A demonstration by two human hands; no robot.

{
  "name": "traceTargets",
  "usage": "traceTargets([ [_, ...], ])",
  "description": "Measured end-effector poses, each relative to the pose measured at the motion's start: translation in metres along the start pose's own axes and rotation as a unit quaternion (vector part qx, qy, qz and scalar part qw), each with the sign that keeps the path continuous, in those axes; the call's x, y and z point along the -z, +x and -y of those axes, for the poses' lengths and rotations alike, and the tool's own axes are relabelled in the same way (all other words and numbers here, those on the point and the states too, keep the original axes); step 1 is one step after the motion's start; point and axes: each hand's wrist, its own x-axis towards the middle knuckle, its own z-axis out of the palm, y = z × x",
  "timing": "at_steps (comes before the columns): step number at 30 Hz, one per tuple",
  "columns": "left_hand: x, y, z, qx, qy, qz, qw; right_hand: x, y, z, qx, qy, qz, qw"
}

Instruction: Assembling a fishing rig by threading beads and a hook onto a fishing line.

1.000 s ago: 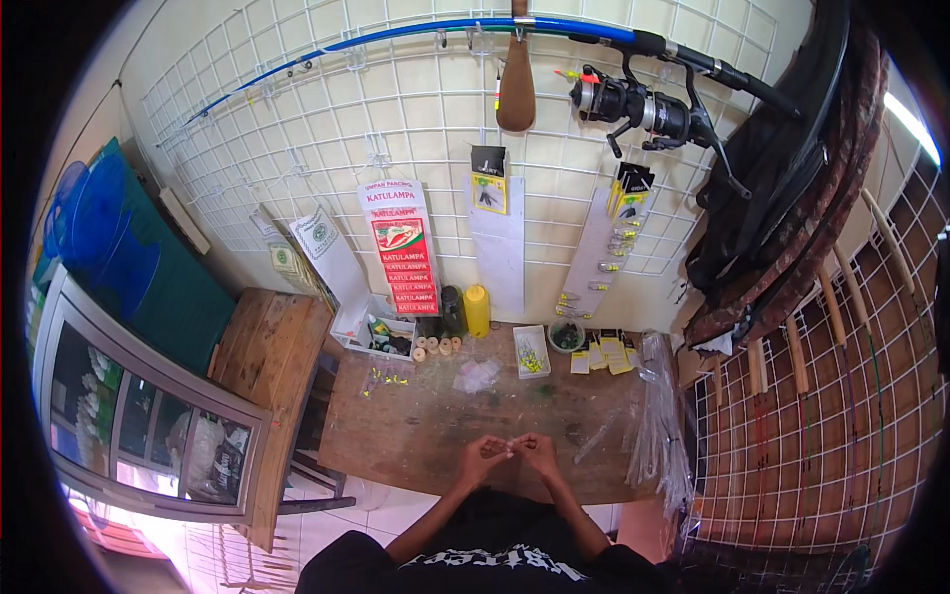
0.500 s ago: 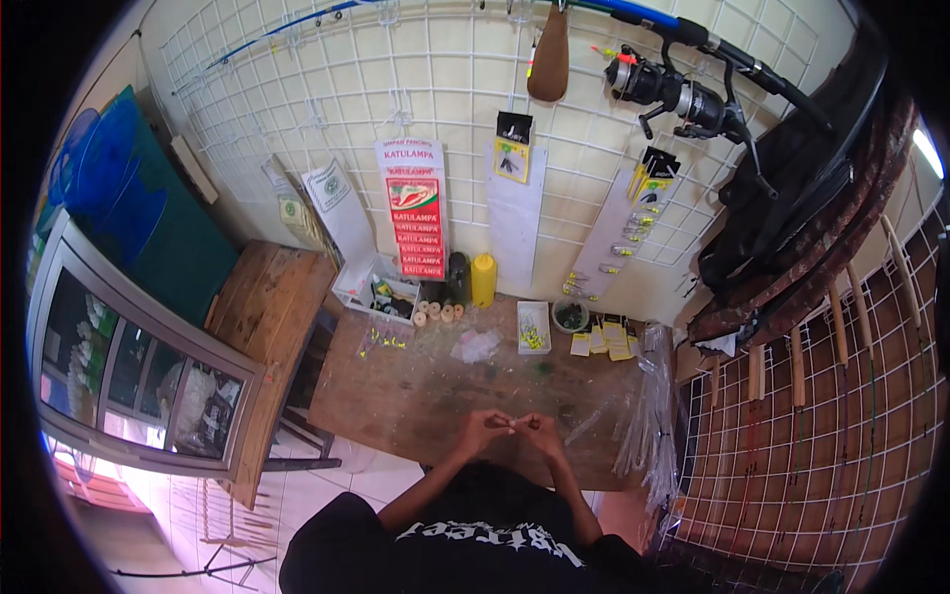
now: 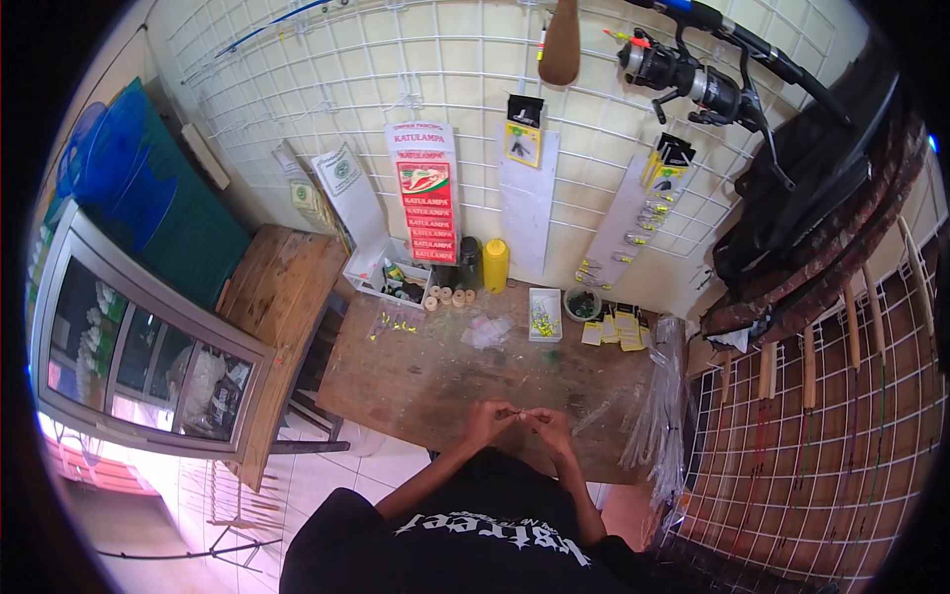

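Over the near edge of the wooden table [image 3: 445, 366], my left hand [image 3: 487, 420] and my right hand [image 3: 550, 426] meet fingertip to fingertip. Both are closed in a pinch. Something tiny and pale seems to sit between the fingertips, too small to name. Beyond my hands, a crumpled clear plastic bag [image 3: 486, 332] lies on the tabletop. A white box [image 3: 544, 315] of small yellow-green pieces stands farther back, beside a round tub [image 3: 582, 303] with dark contents. Several yellow-and-white cards [image 3: 617, 327] lie to the right of the tub.
At the table's back left are a white tray [image 3: 381, 282], wooden spools [image 3: 445, 296], a yellow bottle [image 3: 495, 265] and small yellow-green lures [image 3: 398, 324]. Long clear plastic sleeves [image 3: 653, 426] hang over the right edge. A glass-fronted cabinet [image 3: 148, 346] stands left. A fishing reel [image 3: 693, 84] hangs above on a wire grid.
The view has shifted slightly, so the table's things sit a little higher and to the right. My hands stay together, and their fingertips have turned a little.
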Motion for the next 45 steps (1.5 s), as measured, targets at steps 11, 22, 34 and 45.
traceTargets([
  [11,0.021,-0.008,-0.017,0.023,-0.001,0.08,0.997,-0.013,0.0,-0.011,0.064,-0.021,-0.031,0.997],
  [22,0.023,-0.001,0.003,-0.004,-0.003,0.056,0.998,-0.032,0.011,0.012,0.155,-0.304,-0.085,0.936],
  [34,0.019,-0.012,-0.005,0.031,-0.031,-0.023,0.999,-0.054,0.004,0.021,0.182,-0.225,-0.052,0.956],
  [45,0.039,-0.031,-0.008,-0.119,0.065,0.047,0.99,-0.038,-0.008,0.009,0.112,-0.254,-0.005,0.961],
])
